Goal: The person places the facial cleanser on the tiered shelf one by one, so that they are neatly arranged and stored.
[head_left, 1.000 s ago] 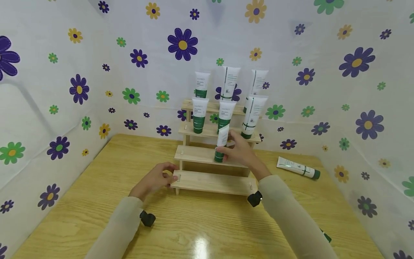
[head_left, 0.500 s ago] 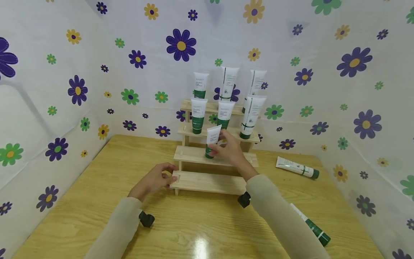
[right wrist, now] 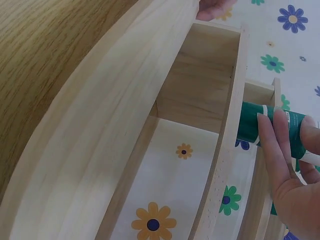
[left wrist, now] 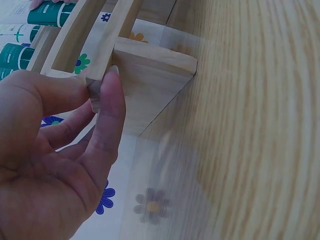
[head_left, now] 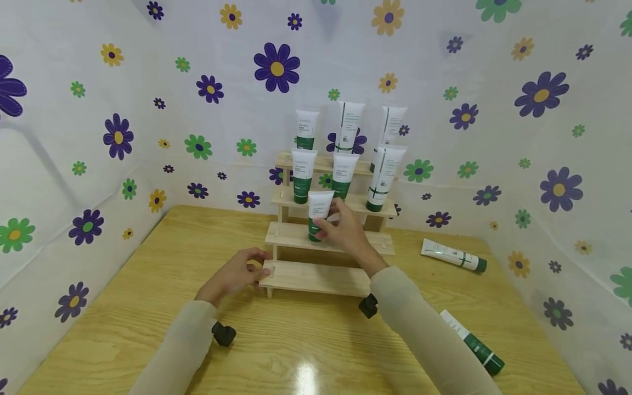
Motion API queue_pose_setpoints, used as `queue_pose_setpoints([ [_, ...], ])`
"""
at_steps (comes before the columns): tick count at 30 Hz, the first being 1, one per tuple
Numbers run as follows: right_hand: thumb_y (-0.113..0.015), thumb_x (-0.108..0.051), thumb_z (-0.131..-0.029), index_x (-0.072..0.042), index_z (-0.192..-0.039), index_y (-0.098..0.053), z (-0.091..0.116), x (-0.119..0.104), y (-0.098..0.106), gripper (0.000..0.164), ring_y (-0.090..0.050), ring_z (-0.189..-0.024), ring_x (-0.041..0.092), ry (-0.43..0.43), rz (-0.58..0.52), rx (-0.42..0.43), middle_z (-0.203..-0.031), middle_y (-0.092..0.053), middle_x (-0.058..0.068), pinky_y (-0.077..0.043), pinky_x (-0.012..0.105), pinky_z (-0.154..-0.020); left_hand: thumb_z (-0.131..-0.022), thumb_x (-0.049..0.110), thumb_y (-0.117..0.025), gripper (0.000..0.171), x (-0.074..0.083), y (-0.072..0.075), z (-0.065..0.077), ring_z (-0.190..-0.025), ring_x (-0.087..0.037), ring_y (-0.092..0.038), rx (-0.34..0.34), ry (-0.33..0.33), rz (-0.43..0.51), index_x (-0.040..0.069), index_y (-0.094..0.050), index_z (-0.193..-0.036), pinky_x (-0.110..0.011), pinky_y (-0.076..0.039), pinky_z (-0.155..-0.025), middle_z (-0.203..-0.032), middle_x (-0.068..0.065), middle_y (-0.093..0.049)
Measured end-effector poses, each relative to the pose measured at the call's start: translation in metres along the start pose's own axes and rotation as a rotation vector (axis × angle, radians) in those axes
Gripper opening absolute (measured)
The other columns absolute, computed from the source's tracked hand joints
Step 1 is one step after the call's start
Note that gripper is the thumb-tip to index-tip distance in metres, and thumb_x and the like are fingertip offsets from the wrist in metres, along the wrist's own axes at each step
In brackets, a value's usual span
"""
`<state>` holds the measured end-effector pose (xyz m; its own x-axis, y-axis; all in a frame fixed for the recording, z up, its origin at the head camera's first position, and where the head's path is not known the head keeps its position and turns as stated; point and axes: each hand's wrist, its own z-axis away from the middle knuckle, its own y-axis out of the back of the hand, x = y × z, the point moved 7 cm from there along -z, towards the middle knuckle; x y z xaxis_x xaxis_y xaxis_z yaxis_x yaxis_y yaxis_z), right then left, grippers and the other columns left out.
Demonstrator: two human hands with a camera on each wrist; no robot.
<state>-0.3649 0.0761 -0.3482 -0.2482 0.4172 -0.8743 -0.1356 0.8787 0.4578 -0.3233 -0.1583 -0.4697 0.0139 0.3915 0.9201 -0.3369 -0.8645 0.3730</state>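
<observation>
A white-and-green squeeze tube (head_left: pixel 320 204) stands nearly upright at the left part of the stand's second step from the bottom. My right hand (head_left: pixel 344 227) holds it from the right side, fingers and thumb around its body. In the right wrist view the tube's green cap end (right wrist: pixel 248 122) is right at the step's edge. My left hand (head_left: pixel 237 275) pinches the left end of the lowest step of the wooden tiered display stand (head_left: pixel 321 278). The left wrist view shows thumb and fingers (left wrist: pixel 107 112) on either side of that board's corner (left wrist: pixel 97 75).
Three tubes stand on the second step from the top, including a larger one (head_left: pixel 385 178) at right. Three more, one (head_left: pixel 349 126) in the middle, stand on the top step. Two tubes lie on the wooden table at right: one (head_left: pixel 453 255) farther back, one (head_left: pixel 474 343) nearer.
My right hand has moved left along the second step from the bottom with the tube, and the tube has turned its printed front forward. My left hand has stayed at the stand's corner.
</observation>
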Motion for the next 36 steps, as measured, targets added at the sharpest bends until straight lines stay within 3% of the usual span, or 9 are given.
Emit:
queue_pose_setpoints([
  [8, -0.073, -0.019, -0.097, -0.007, -0.129, -0.055, 0.0031, 0.0009, 0.0009, 0.039, -0.075, -0.079, 0.023, 0.025, 0.058, 0.006, -0.120, -0.063, 0.017, -0.063, 0.031, -0.071, -0.102, 0.009, -0.063, 0.039, 0.0021, -0.0020, 0.0001, -0.083, -0.016, -0.065, -0.016, -0.022, 0.005, -0.003, -0.054, -0.138, -0.035, -0.062, -0.075, -0.128, -0.024, -0.055],
  [17, -0.071, -0.024, -0.100, -0.009, -0.131, -0.053, 0.0059, -0.0047, 0.0012, 0.040, -0.074, -0.081, 0.024, 0.047, 0.139, 0.001, -0.121, -0.064, 0.015, -0.062, 0.030, -0.070, -0.102, 0.011, -0.064, 0.039, -0.0002, -0.0004, -0.0003, -0.085, -0.018, -0.066, 0.002, 0.000, -0.002, 0.001, -0.055, -0.138, -0.035, -0.063, -0.077, -0.132, -0.022, -0.054],
  [27, -0.071, -0.020, -0.099, -0.005, -0.133, -0.052, 0.0078, -0.0080, 0.0075, 0.041, -0.074, -0.087, 0.030, 0.072, 0.132, -0.042, -0.121, -0.066, 0.020, -0.063, 0.030, -0.069, -0.102, 0.010, -0.064, 0.038, 0.0024, 0.0008, -0.0025, -0.085, -0.018, -0.066, 0.000, 0.009, 0.004, 0.002, -0.055, -0.139, -0.034, -0.063, -0.077, -0.131, -0.022, -0.054],
  [36, -0.073, -0.025, -0.098, -0.010, -0.134, -0.055, 0.0077, -0.0019, 0.0085, 0.044, -0.072, -0.093, 0.029, 0.054, 0.159, -0.053, -0.119, -0.068, 0.017, -0.063, 0.029, -0.068, -0.102, 0.007, -0.064, 0.040, 0.0003, -0.0020, -0.0033, -0.084, -0.016, -0.067, -0.020, -0.013, 0.013, -0.003, -0.054, -0.139, -0.035, -0.063, -0.075, -0.129, -0.024, -0.055],
])
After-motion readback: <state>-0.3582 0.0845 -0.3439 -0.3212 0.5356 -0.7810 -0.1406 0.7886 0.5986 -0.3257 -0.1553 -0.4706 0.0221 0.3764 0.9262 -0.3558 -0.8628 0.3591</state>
